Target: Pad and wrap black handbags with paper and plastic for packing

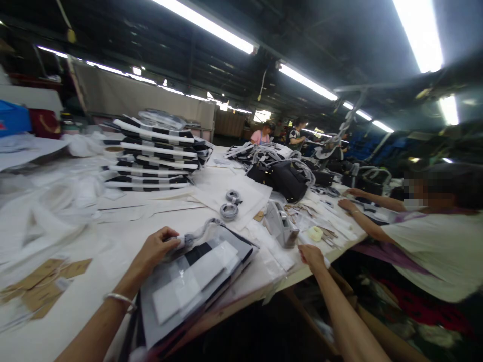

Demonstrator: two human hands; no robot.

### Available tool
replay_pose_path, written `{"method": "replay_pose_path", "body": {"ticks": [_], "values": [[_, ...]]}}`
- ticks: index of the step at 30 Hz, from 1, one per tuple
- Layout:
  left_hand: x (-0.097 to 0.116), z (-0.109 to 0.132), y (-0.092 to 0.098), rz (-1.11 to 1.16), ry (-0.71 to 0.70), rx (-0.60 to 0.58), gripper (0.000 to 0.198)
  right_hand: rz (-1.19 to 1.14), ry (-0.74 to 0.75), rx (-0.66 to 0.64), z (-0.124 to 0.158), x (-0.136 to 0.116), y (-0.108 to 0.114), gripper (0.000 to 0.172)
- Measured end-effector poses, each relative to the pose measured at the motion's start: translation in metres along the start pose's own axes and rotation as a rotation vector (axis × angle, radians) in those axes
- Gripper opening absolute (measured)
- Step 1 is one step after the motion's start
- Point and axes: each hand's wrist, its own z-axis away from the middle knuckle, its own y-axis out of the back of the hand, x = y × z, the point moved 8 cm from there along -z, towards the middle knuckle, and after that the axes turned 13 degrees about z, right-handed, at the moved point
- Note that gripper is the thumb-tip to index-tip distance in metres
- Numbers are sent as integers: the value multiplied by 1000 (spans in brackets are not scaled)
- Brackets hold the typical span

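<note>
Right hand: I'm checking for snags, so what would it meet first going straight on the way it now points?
Probably the grey, blocky tape dispenser, up and left of the right hand in the picture; depth is unclear, so contact isn't certain.

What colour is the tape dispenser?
The tape dispenser is grey. It shows best in the head view, the only one here.

Tube lights glare white high above the fingers, burnt out against a dim ceiling. A small glint marks the plastic packet below the left fingers; beneath the right fingers lies deep shadow, and rightward of them the wide-angle edge looks stretched, soft
</note>
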Motion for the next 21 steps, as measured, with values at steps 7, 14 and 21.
{"method": "replay_pose_path", "body": {"ticks": [7,14,21], "values": [[-15,-5,-4,178,2,16,22,-304,367,-243,91,-111,-54,37],[-23,-3,-4,197,11,21,18,-401,659,-617,251,-248,-166,30],[-22,-5,1,192,15,52,15,-345,580,-564,242,-248,-231,30]]}}
